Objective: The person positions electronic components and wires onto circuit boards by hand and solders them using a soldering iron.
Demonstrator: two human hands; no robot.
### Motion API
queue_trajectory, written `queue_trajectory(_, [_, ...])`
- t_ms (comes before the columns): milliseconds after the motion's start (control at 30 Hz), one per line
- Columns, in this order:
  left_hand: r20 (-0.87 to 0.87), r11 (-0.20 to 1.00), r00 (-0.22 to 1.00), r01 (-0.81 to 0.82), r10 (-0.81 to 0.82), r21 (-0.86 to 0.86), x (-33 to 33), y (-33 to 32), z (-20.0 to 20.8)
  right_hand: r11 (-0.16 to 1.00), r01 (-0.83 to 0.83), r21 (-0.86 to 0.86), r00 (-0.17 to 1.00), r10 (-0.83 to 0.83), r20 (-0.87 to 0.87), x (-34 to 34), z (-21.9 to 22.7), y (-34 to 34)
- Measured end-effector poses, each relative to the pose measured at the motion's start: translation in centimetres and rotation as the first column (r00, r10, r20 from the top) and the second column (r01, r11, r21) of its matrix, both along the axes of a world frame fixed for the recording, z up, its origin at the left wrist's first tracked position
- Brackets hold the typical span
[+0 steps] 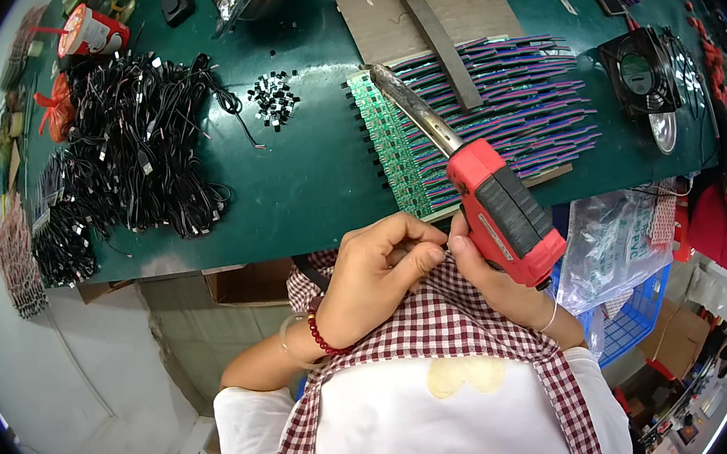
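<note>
My right hand (pixel 495 286) is closed at the red and black soldering gun (pixel 504 212), which hides part of the palm and fingers. The gun's metal barrel slants up and left, its tip above a panel of green circuit boards (pixel 392 149). Close beside it, my left hand (pixel 379 270) is closed, thumb and index finger pinched together near my right fingertips. Something small and thin seems to be between the two hands, too small to name. Both hands are just off the table's near edge, above a checked apron (pixel 426 313).
Pink, blue and black wires (pixel 520 113) run from the boards, a grey bar (pixel 432 34) lying across them. Left on the green table (pixel 291 208) are a heap of black cables (pixel 142 144) and small black connectors (pixel 275 99). A fan (pixel 638 72) stands right; a blue basket (pixel 634 318) sits below.
</note>
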State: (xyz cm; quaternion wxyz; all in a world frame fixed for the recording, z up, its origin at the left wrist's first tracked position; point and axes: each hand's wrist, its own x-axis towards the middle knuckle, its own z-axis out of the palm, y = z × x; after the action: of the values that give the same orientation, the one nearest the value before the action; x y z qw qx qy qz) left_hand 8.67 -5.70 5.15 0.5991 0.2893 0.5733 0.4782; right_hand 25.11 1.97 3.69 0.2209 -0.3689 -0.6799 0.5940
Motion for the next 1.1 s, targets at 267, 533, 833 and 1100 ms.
queue_trajectory(267, [-0.357,0.979,0.928,0.159,-0.106,0.124,-0.8,0.3,-0.1,0.996,0.05,0.068,0.999,-0.049,-0.016,-0.3,-1.1,-0.8])
queue_trajectory(533, [-0.128,0.983,0.977,0.164,-0.173,-0.084,-3.2,1.0,-2.1,0.993,0.004,0.117,1.0,-0.003,-0.008,1.8,-1.0,-0.2])
queue_trajectory(833, [-0.087,0.964,0.977,0.172,-0.192,-0.201,-5.4,2.8,-4.3,0.995,0.092,0.047,0.985,-0.098,0.142,10.8,-3.9,-2.4])
queue_trajectory(1100, [0.057,0.966,0.991,0.131,-0.121,-0.223,-5.6,2.7,-4.7,1.0,0.018,-0.005,0.982,-0.017,0.189,11.7,-3.4,-2.9])
